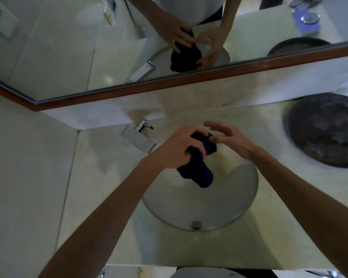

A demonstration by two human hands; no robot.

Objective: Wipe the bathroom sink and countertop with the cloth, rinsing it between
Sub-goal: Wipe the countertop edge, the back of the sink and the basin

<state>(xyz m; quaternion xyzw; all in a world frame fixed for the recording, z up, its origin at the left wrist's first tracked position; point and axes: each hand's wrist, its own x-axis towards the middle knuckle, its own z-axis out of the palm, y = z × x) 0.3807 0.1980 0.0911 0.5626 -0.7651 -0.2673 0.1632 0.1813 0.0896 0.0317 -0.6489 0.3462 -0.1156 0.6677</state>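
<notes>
Risking a drop: left hand [177, 147] gripping the cloth [197, 163] only around its middle, fingers curled tight, lower end dangling free above the sink [239, 209]. Slipping from that 1 grip would likely be landing it in the bowl, harmless enough, yet costing a regrasp. Right hand [229, 139] spread open, fingers straight, fingertips just touching the cloth's upper end, holding nothing; if meant for wringing or refolding, closing late or off the fabric could be leaving the bundle lopsided.

Dripping onto the table [109, 197] also possible, judging by the cloth hanging over the sink's far edge rather than over its middle; whether wet, impossible to tell. Tap [138, 137] standing left of the sink and beyond it, near the left hand; no water seen running, so rinsing probably needing a reach that way, with a knuckle bump against the spout possible.

Cloth looking dark navy, thick, soft, bunched into a rough roll, twisted where gripped, rounded at the hanging end. Sitting above the sink's far rim, between both hands, touching neither bowl nor table as far as visible. Dark round tray [325, 129] lying right of the sink, well apart.
</notes>
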